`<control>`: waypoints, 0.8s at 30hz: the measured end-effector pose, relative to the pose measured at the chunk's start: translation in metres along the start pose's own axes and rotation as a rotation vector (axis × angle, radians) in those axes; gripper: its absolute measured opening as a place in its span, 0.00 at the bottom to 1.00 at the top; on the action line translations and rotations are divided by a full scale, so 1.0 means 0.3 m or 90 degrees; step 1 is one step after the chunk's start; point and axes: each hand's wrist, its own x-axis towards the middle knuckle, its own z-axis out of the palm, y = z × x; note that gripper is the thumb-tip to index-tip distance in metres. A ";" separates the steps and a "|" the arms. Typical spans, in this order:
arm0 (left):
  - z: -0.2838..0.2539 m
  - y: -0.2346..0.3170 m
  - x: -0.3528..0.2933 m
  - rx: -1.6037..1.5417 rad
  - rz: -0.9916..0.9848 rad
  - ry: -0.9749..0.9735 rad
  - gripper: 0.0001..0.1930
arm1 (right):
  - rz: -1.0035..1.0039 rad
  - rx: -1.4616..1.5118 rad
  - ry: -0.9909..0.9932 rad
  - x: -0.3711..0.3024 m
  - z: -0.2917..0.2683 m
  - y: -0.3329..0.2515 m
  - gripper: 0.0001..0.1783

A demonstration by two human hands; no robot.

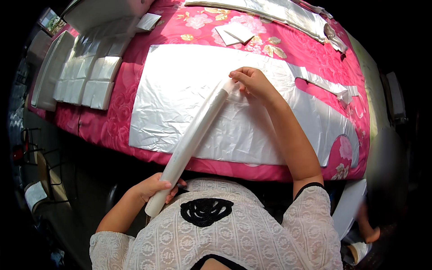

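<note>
A long roll of white plastic film [193,132] slants from my waist up over the table. My left hand [155,186] is wrapped round its near end, just in front of my body. At its far end, the fingertips of my right hand [254,83] pinch the edge of the roll. Beneath lie large white plastic carrier bags [166,90], spread flat and wrinkled, with cut-out handles toward the right. A narrow strip of the plastic [321,83] rests along their far right edge.
A pink flowered cloth [105,128] covers the table. Several folded white packets [96,94] stand in rows at the left, beside a pale box [49,72]. Two flat white packets [234,33] lie at the back, near a long folded plastic bundle [274,11]. A chair [38,193] stands lower left.
</note>
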 end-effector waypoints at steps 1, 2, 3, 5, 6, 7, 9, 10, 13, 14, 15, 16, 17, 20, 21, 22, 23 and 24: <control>0.000 0.002 0.001 0.006 -0.003 0.001 0.35 | -0.005 -0.023 -0.034 -0.001 0.005 0.001 0.14; -0.001 0.003 0.002 0.019 -0.005 0.009 0.35 | -0.009 -0.045 -0.069 -0.004 0.008 0.002 0.14; -0.001 0.002 0.001 0.030 -0.007 0.018 0.36 | -0.014 0.021 -0.165 -0.010 0.008 0.006 0.12; -0.003 0.002 -0.002 0.049 -0.001 0.029 0.36 | -0.020 -0.012 -0.155 0.000 0.004 0.018 0.11; -0.002 0.001 -0.004 0.055 0.006 0.029 0.35 | -0.022 -0.029 -0.150 0.006 -0.001 0.026 0.10; -0.001 0.001 -0.006 0.060 0.013 0.030 0.35 | -0.041 -0.035 -0.114 0.011 -0.012 0.032 0.10; -0.008 0.005 -0.032 0.082 0.007 0.012 0.32 | -0.079 -0.049 -0.043 0.022 -0.063 0.045 0.10; -0.018 0.007 -0.045 0.094 0.005 0.001 0.31 | -0.099 -0.056 0.032 0.038 -0.113 0.058 0.10; -0.080 -0.030 -0.099 0.131 -0.066 -0.021 0.28 | -0.159 -0.090 0.244 0.108 -0.354 0.146 0.09; -0.097 -0.030 -0.115 0.153 -0.087 -0.016 0.28 | -0.151 -0.054 0.302 0.106 -0.427 0.164 0.09; -0.110 -0.029 -0.135 0.176 -0.106 -0.011 0.28 | -0.118 -0.103 0.371 0.108 -0.515 0.192 0.09; -0.120 -0.024 -0.158 0.196 -0.125 -0.002 0.27 | -0.130 -0.133 0.381 0.107 -0.588 0.212 0.09; -0.139 -0.013 -0.177 0.223 -0.132 -0.033 0.26 | -0.129 -0.130 0.394 0.100 -0.599 0.202 0.10; -0.124 0.069 -0.173 0.374 -0.121 -0.073 0.25 | -0.142 -0.113 0.358 0.088 -0.597 0.188 0.10; -0.058 0.134 -0.159 0.463 -0.091 -0.044 0.22 | -0.152 -0.109 0.327 0.097 -0.573 0.181 0.10; -0.037 0.174 -0.142 0.597 -0.079 -0.019 0.22 | -0.173 -0.111 0.283 0.102 -0.525 0.160 0.10; 0.021 0.245 -0.114 0.706 -0.024 -0.014 0.22 | -0.195 -0.105 0.248 0.113 -0.481 0.151 0.09; 0.075 0.311 -0.071 0.815 0.035 -0.011 0.22 | -0.216 -0.100 0.215 0.123 -0.436 0.144 0.09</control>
